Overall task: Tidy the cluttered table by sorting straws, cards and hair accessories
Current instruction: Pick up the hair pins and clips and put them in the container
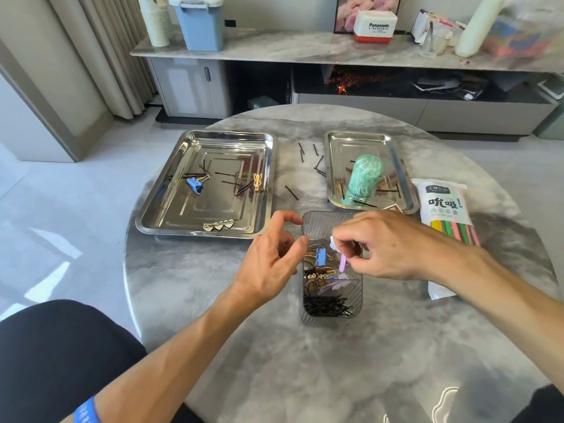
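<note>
A clear ribbed box point(332, 312) stands at the table's middle, holding black bobby pins, a blue binder clip point(320, 256) and small hair clips. Over it my right hand point(393, 247) pinches a pink hair clip point(342, 263) with a white end. My left hand point(271, 257) hovers at the box's left rim, fingers loosely curled, holding nothing. The large steel tray point(152, 221) at the left holds a blue binder clip, bobby pins, a gold rabbit clip and a heart clip point(218, 225). A straw packet point(446, 209) lies at the right.
A smaller steel tray point(403, 175) at the back right holds a green container point(363, 178) and a few bobby pins. Loose bobby pins point(308, 161) lie on the marble table between the two trays. A sideboard stands behind the table.
</note>
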Action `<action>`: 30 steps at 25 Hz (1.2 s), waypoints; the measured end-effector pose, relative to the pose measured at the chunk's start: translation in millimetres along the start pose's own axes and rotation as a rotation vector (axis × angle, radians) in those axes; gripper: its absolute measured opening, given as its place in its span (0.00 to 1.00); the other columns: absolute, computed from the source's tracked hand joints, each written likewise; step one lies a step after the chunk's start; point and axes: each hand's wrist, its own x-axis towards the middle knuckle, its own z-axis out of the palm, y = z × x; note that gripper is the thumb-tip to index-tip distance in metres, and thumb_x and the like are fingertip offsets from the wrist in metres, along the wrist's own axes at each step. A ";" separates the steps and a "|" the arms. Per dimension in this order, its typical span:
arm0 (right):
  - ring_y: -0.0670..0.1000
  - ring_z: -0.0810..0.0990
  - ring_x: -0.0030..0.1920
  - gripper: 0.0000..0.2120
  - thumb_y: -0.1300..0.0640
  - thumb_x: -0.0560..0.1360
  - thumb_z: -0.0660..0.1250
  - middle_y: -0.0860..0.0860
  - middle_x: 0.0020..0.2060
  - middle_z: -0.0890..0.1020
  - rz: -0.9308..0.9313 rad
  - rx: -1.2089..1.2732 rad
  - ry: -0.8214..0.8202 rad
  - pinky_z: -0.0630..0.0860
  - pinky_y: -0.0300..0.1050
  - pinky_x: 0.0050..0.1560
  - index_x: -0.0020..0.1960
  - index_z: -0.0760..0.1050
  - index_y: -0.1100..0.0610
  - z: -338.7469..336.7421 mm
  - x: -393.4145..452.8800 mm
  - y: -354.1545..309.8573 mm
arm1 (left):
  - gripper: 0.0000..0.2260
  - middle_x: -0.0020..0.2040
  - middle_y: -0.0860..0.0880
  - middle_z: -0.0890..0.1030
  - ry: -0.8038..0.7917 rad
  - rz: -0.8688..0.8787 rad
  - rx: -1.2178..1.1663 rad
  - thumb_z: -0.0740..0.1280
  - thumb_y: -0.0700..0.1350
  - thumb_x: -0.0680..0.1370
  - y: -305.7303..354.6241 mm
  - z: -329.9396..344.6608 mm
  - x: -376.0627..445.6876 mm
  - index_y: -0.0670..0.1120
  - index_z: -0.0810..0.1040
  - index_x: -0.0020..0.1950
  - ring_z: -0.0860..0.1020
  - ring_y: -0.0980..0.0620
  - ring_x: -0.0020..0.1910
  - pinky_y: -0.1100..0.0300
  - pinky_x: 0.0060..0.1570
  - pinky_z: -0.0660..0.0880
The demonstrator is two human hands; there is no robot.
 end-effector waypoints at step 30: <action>0.36 0.76 0.32 0.10 0.63 0.73 0.70 0.39 0.29 0.78 0.303 0.280 0.423 0.67 0.25 0.34 0.42 0.83 0.48 6.9 84.8 20.6 | 0.07 0.36 0.48 0.80 0.108 -0.321 0.895 0.74 0.44 0.75 -115.7 -161.3 107.3 0.46 0.77 0.41 0.74 0.53 0.32 0.60 0.35 0.70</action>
